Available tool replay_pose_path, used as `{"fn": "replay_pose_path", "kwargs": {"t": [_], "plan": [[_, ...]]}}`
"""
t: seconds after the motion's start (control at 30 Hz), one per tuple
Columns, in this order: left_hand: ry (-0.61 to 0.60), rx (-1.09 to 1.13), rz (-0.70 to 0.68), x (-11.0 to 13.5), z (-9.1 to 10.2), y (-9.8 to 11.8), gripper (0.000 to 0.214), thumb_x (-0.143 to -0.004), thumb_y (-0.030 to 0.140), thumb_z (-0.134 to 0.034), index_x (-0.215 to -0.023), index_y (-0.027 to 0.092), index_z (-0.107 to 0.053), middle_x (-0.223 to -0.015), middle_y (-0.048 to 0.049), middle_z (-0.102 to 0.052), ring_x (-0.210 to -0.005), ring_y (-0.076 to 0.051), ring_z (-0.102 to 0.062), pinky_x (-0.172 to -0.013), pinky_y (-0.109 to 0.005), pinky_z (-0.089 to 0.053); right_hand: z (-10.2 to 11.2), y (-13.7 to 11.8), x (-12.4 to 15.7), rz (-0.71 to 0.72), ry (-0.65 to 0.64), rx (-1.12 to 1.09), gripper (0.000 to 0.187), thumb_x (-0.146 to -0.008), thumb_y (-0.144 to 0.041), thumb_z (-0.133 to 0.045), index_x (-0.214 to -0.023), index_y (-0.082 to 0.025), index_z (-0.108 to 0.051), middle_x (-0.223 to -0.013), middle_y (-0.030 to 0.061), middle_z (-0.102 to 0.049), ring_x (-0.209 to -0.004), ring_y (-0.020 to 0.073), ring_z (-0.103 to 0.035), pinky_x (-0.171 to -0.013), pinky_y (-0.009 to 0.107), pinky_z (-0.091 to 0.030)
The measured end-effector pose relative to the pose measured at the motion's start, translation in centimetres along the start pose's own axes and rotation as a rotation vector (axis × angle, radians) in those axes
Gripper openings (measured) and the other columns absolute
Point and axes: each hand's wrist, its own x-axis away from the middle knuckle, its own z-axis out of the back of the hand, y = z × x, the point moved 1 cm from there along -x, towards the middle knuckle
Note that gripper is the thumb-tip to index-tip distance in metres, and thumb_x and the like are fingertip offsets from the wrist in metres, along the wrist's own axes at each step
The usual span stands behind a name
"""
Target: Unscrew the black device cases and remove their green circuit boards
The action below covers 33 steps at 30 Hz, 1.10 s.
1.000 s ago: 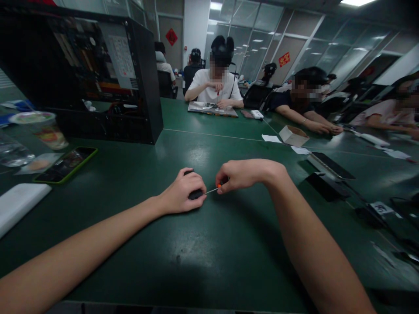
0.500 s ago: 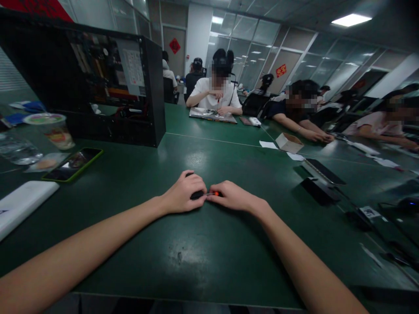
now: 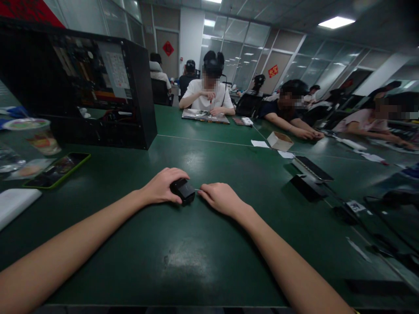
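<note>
Worktop [image 3: 196, 274] in dark green spreads across the whole view, with pale seams running over its far part. A black computer case [image 3: 140, 96] stands on it at the left, its side open so that the parts inside show. Across from the person sits a co-worker in a white shirt [image 3: 196, 92], bent over a flat panel [image 3: 193, 115]; to the right of that, another co-worker in a dark shirt [image 3: 269, 110] leans with both arms on the surface. A white slab [image 3: 16, 207] lies at the left edge, near a plastic cup [image 3: 46, 139] and a phone [image 3: 59, 171] with a green rim. A small cardboard box [image 3: 279, 141] sits farther off, right of centre. In the middle are the person's own hands. The left hand [image 3: 160, 185] grips a black block [image 3: 183, 190], thumb on the near side and fingers over the far side. The right hand [image 3: 219, 198] is curled closed around a thin metal rod [image 3: 198, 190]. Its tip points at the block's right end, but whether they touch is too small to tell.
</note>
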Motion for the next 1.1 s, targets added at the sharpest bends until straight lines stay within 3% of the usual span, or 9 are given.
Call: {"fn": "replay_pose_path", "kwargs": {"t": [0.23, 0.37, 0.53, 0.67, 0.83, 1.0, 1.1], "plan": [[0.065, 0.039, 0.151, -0.1, -0.6, 0.6, 0.045, -0.087, 0.052, -0.073, -0.116, 0.018, -0.068, -0.109, -0.0088, -0.073, -0.100, -0.027, -0.068, -0.089, -0.036, -0.051, 0.2, -0.6, 0.3, -0.113, 0.053, 0.014, 0.027, -0.105, -0.032, -0.041, -0.104, -0.019, -0.065, -0.097, 0.0121, -0.074, -0.085, 0.0247, -0.071, -0.073, 0.031, -0.046], [0.143, 0.044, 0.239, -0.4, -0.9, 0.8, 0.043, -0.089, 0.049, -0.069, -0.118, 0.018, -0.068, -0.112, -0.0096, -0.073, -0.102, -0.027, -0.069, -0.092, -0.038, -0.051, 0.4, -0.1, 0.3, -0.109, 0.116, -0.034, 0.030, -0.100, -0.024, -0.050, -0.128, -0.016, -0.056, -0.118, 0.0129, -0.069, -0.102, 0.0228, -0.067, -0.085, 0.030, -0.049], [0.184, 0.092, 0.341, -0.5, -0.9, 1.0, 0.044, -0.087, 0.049, -0.070, -0.116, 0.016, -0.070, -0.109, -0.0092, -0.075, -0.091, -0.025, -0.069, -0.082, -0.036, -0.053, 0.5, 1.1, 0.2, -0.069, 0.183, -0.080, 0.031, -0.098, -0.021, -0.053, -0.128, -0.013, -0.057, -0.120, 0.0136, -0.065, -0.106, 0.0210, -0.064, -0.094, 0.030, -0.048], [0.196, 0.154, 0.427, -0.6, -0.7, 1.4, 0.043, -0.086, 0.048, -0.071, -0.114, 0.016, -0.071, -0.091, -0.0053, -0.073, -0.068, -0.018, -0.062, -0.063, -0.029, -0.049, 0.4, 1.9, 0.1, -0.070, 0.150, -0.023, 0.028, -0.103, -0.024, -0.046, -0.127, -0.017, -0.061, -0.114, 0.0106, -0.068, -0.099, 0.0198, -0.067, -0.087, 0.028, -0.048], [0.208, 0.181, 0.467, -0.6, -0.6, 1.7, 0.044, -0.085, 0.047, -0.072, -0.115, 0.015, -0.071, -0.077, -0.0020, -0.069, -0.061, -0.016, -0.058, -0.058, -0.026, -0.045, 1.3, 2.3, 0.5, -0.100, 0.083, 0.068, 0.039, -0.107, -0.036, -0.038, -0.138, -0.024, -0.058, -0.108, 0.0122, -0.072, -0.087, 0.0238, -0.071, -0.072, 0.031, -0.047], [0.237, 0.181, 0.502, -0.5, -0.8, 2.0, 0.047, -0.085, 0.047, -0.071, -0.118, 0.014, -0.071, -0.073, -0.0013, -0.068, -0.059, -0.015, -0.056, -0.056, -0.026, -0.043, 3.0, 1.3, 1.0, -0.058, 0.037, 0.142, 0.038, -0.107, -0.043, -0.038, -0.118, -0.023, -0.069, -0.102, 0.0122, -0.074, -0.087, 0.0250, -0.071, -0.070, 0.030, -0.043], [0.243, 0.174, 0.513, -0.5, -0.9, 2.1, 0.048, -0.085, 0.048, -0.071, -0.119, 0.014, -0.072, -0.074, -0.0017, -0.068, -0.059, -0.015, -0.056, -0.057, -0.026, -0.044, 2.8, 0.1, 1.0, -0.039, 0.055, 0.193, 0.042, -0.108, -0.044, -0.033, -0.111, -0.022, -0.069, -0.099, 0.0114, -0.074, -0.081, 0.0236, -0.071, -0.066, 0.030, -0.041]]}}
